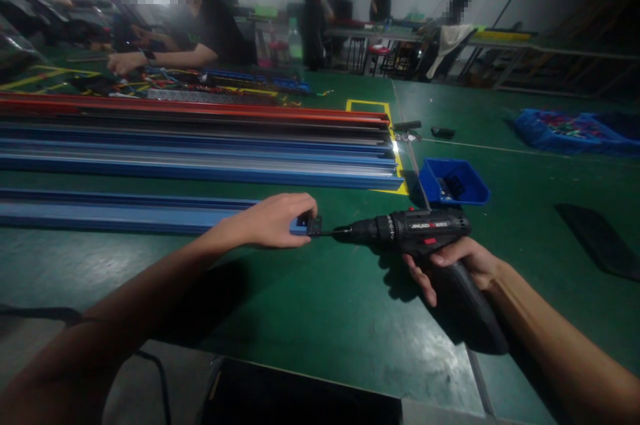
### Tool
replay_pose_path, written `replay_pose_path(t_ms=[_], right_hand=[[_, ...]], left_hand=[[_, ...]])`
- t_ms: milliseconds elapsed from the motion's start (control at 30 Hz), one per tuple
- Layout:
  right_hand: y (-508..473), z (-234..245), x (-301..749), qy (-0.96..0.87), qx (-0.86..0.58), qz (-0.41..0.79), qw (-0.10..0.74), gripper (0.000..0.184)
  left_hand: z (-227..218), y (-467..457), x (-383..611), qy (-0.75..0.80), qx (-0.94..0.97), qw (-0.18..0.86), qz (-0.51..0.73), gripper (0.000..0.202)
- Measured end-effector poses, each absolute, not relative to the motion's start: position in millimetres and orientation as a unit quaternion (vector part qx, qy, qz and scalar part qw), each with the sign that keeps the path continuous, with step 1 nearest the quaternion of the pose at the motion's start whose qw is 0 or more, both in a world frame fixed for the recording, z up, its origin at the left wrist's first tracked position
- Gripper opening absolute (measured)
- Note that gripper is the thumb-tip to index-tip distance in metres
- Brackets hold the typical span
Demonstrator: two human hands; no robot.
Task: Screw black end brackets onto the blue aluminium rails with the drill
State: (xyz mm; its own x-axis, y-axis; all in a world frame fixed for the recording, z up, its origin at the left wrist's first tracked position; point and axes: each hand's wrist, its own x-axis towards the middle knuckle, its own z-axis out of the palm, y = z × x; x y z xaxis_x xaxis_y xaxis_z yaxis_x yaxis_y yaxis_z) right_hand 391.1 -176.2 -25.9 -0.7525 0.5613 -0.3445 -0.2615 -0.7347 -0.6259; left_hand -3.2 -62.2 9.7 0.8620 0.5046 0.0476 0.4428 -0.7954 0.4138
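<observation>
A long blue metal profile (pixel 125 213) lies across the green table, and my left hand (pixel 273 220) is wrapped round its right end. At that end sits a small black end piece (pixel 315 225), partly hidden by my fingers. My right hand (pixel 465 262) grips a black cordless drill (pixel 425 228) by its handle, holding it sideways. The drill's thin bit points left and its tip meets the black end piece; whether it is seated in a screw is too small to tell.
Beyond the profile lie several long blue, black and red profiles (pixel 200 152). A blue bin (pixel 453 182) with small parts stands behind the drill. Larger blue trays (pixel 565 130) and a dark flat object (pixel 597 238) are at right. A co-worker's hand (pixel 127 63) is over cables opposite.
</observation>
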Motion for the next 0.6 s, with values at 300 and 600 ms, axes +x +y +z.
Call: replay_pose_path(t_ms=[300,600], right_hand=[[-175.2,-26.6,388.5,-0.292,-0.258,0.889,0.239,0.027],[-181.2,-20.8,384.1,-0.333,-0.312,0.859,0.233,0.033]], left_hand=[[8.6,-61.7,-3.6,0.248,0.946,0.194,0.078,0.029],[6.7,-60.9,-2.9,0.243,0.948,0.189,0.08,0.03]])
